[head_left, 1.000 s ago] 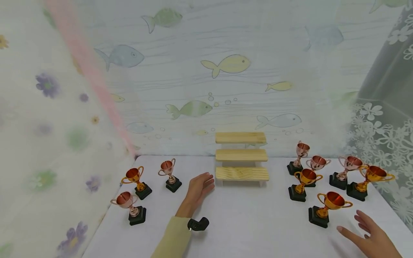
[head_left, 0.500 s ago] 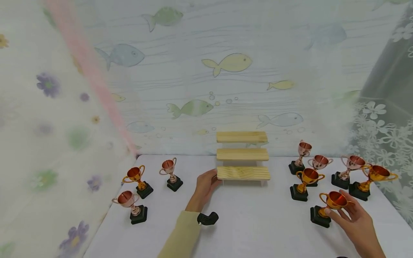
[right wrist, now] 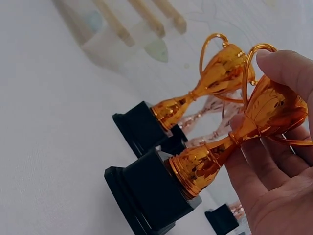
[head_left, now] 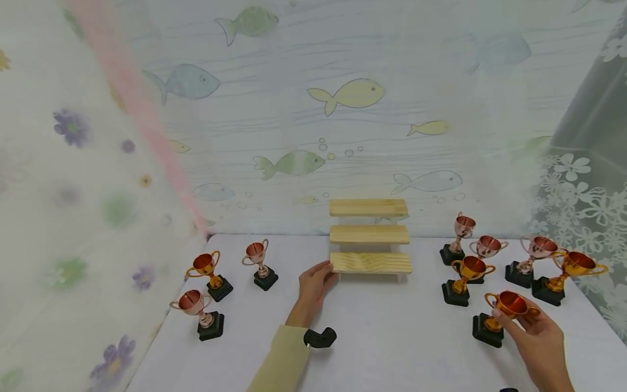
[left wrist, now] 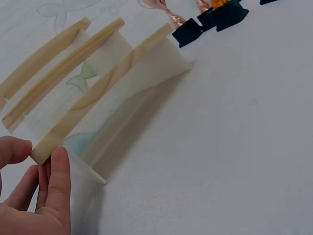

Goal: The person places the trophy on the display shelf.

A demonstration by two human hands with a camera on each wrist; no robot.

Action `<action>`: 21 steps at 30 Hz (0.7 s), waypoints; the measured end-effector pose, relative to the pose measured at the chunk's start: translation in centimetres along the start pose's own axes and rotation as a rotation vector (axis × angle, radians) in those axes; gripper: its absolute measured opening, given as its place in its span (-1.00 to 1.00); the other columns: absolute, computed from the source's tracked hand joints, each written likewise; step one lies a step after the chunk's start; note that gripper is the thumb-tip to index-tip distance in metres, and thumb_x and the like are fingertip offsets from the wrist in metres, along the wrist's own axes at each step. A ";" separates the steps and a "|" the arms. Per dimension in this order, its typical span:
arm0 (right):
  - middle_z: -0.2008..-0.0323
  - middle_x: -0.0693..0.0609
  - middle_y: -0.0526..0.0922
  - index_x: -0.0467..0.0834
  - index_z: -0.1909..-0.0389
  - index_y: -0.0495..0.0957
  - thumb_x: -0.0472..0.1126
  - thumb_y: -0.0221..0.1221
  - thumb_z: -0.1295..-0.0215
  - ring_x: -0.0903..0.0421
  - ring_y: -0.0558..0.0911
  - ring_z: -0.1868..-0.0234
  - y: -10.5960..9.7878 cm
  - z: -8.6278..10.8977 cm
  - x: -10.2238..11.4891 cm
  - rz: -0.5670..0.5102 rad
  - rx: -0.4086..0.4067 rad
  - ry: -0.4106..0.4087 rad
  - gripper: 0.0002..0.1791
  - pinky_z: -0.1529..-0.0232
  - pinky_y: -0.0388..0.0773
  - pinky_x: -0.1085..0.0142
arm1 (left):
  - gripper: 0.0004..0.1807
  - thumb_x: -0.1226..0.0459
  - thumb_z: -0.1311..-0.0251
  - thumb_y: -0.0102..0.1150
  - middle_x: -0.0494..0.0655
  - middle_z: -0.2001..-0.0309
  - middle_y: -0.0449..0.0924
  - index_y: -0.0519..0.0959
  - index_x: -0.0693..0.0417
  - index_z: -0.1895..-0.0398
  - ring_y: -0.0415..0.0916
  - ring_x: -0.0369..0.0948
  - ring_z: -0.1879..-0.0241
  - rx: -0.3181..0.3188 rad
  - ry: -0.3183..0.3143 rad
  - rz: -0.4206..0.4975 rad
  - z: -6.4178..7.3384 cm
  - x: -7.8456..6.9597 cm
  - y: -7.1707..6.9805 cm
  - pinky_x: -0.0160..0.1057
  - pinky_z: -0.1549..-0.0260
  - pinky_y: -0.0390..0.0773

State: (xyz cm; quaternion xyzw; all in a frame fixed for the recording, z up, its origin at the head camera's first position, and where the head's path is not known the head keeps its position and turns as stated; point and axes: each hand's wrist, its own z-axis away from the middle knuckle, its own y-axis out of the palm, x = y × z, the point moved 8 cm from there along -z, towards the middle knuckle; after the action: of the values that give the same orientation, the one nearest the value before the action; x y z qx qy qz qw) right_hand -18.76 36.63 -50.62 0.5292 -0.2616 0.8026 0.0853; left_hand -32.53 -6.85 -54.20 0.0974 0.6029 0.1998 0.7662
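Observation:
A display stand (head_left: 370, 262) with three pale wooden steps on see-through supports stands at the back of the table. My left hand (head_left: 313, 286) pinches the left end of its lowest step; in the left wrist view the thumb (left wrist: 14, 149) is on one side and the fingers (left wrist: 59, 181) on the other. On the right, my right hand (head_left: 536, 332) grips a gold trophy cup (right wrist: 274, 107) with a black base by its bowl, thumb at one handle. The trophy is upright on or just over the cloth; which one I cannot tell.
Several gold and rose-gold trophies, such as a gold trophy (head_left: 469, 269), stand close behind the right hand. At the left stand two rose-gold trophies (head_left: 193, 302) and a gold trophy (head_left: 204, 267). A fish-patterned curtain (head_left: 289, 125) hangs behind the white-covered table (head_left: 387, 337).
My left hand has moved right to the stand and taken its lowest step's end. My right hand has reached left and closed round the front gold trophy.

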 end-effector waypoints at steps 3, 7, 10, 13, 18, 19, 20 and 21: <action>-0.48 -0.08 0.23 -0.14 -0.61 0.02 -0.05 0.20 -0.45 -0.12 0.23 -0.50 -0.2 0.1 -0.1 0.003 -0.019 -0.012 -0.16 0.17 0.48 0.78 | -0.60 0.46 -0.35 0.15 0.27 -0.07 0.58 0.49 0.52 -0.21 0.65 -0.20 0.10 0.003 -0.014 0.009 0.1 0.3 0.0 -0.29 0.00 0.69; -0.24 0.14 0.40 -0.14 -0.57 0.12 -0.07 0.23 -0.43 0.06 0.36 -0.36 -0.5 0.2 -0.2 0.036 -0.043 -0.048 -0.20 0.24 0.47 0.80 | -0.59 0.47 -0.33 0.16 0.24 -0.04 0.59 0.48 0.54 -0.20 0.64 -0.20 0.11 -0.002 -0.013 0.022 0.3 0.5 -0.1 -0.31 0.01 0.69; -0.04 0.34 0.40 -0.15 -0.54 0.17 -0.06 0.27 -0.40 0.29 0.39 -0.12 -0.8 0.3 -0.2 0.054 -0.049 -0.074 -0.21 0.27 0.47 0.79 | -0.59 0.48 -0.33 0.16 0.26 -0.05 0.59 0.47 0.55 -0.20 0.64 -0.19 0.11 -0.011 -0.016 0.027 0.6 0.7 0.0 -0.31 0.01 0.70; 0.09 0.48 0.38 -0.12 -0.49 0.24 -0.06 0.31 -0.36 0.46 0.40 0.04 -1.0 0.6 0.1 0.042 -0.055 -0.125 -0.24 0.28 0.47 0.79 | -0.58 0.47 -0.34 0.15 0.28 -0.08 0.57 0.47 0.55 -0.21 0.64 -0.18 0.08 -0.011 -0.007 0.024 0.7 0.5 0.1 -0.30 -0.02 0.68; 0.20 0.57 0.40 -0.04 -0.35 0.36 -0.16 0.38 -0.29 0.62 0.44 0.18 -1.3 1.2 1.0 0.010 -0.072 -0.205 -0.35 0.29 0.51 0.77 | -0.58 0.45 -0.35 0.14 0.26 -0.07 0.56 0.46 0.55 -0.22 0.63 -0.19 0.09 -0.025 0.009 0.028 0.6 0.4 0.2 -0.30 -0.03 0.68; 0.21 0.58 0.40 -0.06 -0.36 0.36 -0.17 0.39 -0.29 0.63 0.44 0.19 -1.4 1.3 1.1 0.019 -0.074 -0.212 -0.35 0.29 0.51 0.77 | -0.58 0.46 -0.34 0.14 0.24 -0.05 0.57 0.46 0.56 -0.21 0.63 -0.20 0.10 -0.031 0.010 0.031 0.5 0.5 0.2 -0.30 -0.02 0.68; 0.22 0.58 0.40 -0.08 -0.37 0.35 -0.16 0.39 -0.28 0.63 0.43 0.19 -1.4 1.4 1.2 0.028 -0.077 -0.211 -0.33 0.29 0.51 0.77 | -0.58 0.47 -0.34 0.14 0.22 -0.03 0.58 0.46 0.56 -0.21 0.63 -0.21 0.12 -0.035 0.010 0.035 0.5 0.5 0.2 -0.31 -0.01 0.69; 0.21 0.58 0.39 -0.13 -0.40 0.33 -0.15 0.39 -0.29 0.63 0.43 0.19 -1.5 1.5 1.3 0.041 -0.076 -0.216 -0.29 0.29 0.51 0.77 | -0.58 0.47 -0.34 0.14 0.19 0.00 0.59 0.46 0.56 -0.21 0.63 -0.21 0.13 -0.037 0.009 0.039 0.5 0.5 0.2 -0.32 0.00 0.69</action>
State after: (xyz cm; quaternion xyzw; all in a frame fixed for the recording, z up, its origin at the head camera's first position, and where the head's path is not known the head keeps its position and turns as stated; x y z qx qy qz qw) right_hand -17.48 36.93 -48.47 0.6035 -0.3105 0.7319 0.0602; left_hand -31.93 -6.42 -54.45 0.0938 0.6007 0.2263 0.7610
